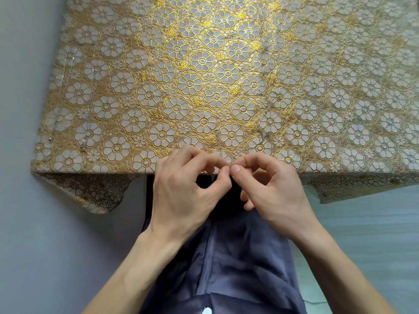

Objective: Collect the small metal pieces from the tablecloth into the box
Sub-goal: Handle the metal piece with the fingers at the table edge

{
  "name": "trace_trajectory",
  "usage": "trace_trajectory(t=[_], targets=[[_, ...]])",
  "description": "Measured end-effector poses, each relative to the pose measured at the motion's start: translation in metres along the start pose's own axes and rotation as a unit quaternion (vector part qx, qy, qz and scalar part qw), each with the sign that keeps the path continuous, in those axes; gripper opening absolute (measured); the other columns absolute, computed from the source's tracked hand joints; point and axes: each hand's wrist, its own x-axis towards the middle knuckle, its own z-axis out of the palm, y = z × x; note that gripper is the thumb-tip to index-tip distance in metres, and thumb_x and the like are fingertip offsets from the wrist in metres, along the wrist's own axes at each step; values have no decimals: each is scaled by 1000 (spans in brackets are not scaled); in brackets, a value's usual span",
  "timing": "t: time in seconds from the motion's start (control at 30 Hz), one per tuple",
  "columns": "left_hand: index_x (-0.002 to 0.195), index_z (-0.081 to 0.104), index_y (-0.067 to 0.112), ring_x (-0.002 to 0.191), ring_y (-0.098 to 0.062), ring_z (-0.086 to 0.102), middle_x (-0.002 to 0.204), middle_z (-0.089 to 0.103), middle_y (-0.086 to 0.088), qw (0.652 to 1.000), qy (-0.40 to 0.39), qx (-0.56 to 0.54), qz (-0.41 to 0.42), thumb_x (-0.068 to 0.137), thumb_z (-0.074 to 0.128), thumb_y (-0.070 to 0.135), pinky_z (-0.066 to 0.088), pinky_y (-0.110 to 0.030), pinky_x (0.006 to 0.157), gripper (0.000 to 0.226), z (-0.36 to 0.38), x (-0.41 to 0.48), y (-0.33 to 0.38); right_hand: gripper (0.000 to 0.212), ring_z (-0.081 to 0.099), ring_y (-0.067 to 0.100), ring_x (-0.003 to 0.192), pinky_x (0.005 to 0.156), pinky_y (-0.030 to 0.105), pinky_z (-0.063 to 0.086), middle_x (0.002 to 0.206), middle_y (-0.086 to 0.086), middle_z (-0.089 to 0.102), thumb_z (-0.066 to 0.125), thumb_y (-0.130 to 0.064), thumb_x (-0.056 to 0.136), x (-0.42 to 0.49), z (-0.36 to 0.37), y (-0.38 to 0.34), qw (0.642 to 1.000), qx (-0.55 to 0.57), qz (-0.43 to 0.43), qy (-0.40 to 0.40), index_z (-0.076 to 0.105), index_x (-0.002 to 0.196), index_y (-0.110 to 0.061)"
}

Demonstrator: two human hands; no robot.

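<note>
Head view: a table draped in a gold flowered tablecloth (204, 75) is seen from above, its near edge running across the middle of the picture. Both hands are held together at that near edge, just in front of the body. The left hand (186, 184) is curled, with its thumb and forefinger pinched together; the right hand (269, 184) is curled likewise, its thumb tip brought right against the left thumb tip. Whether a small piece is gripped between the fingertips cannot be told, since the spot where they meet is too small to read. A few small metal pieces (263, 135) are seen lying on the cloth just beyond the right hand, thin and bent, and another thin sliver (217, 132) lies near them to the left. More tiny glints (83, 146) are scattered near the left edge of the cloth, well apart from the hands. One small speck (257, 93) lies farther up the cloth. Grey trousers (226, 257) are seen below the hands, between the forearms. No box is shown in this view
</note>
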Motion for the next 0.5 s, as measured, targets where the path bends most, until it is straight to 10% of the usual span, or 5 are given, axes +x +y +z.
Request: trace_trajectory(t=[0.5], targets=[[87,76,28,82,-13,66,85,66,9,1000,-14,-25,-9,86,69,37,49,-48,80,12,-4,0,0,4,64,16,64,59,41,56,71,-13,61,62,-34,91,2,3,5,990,-108,-80,32,62,88,-33]])
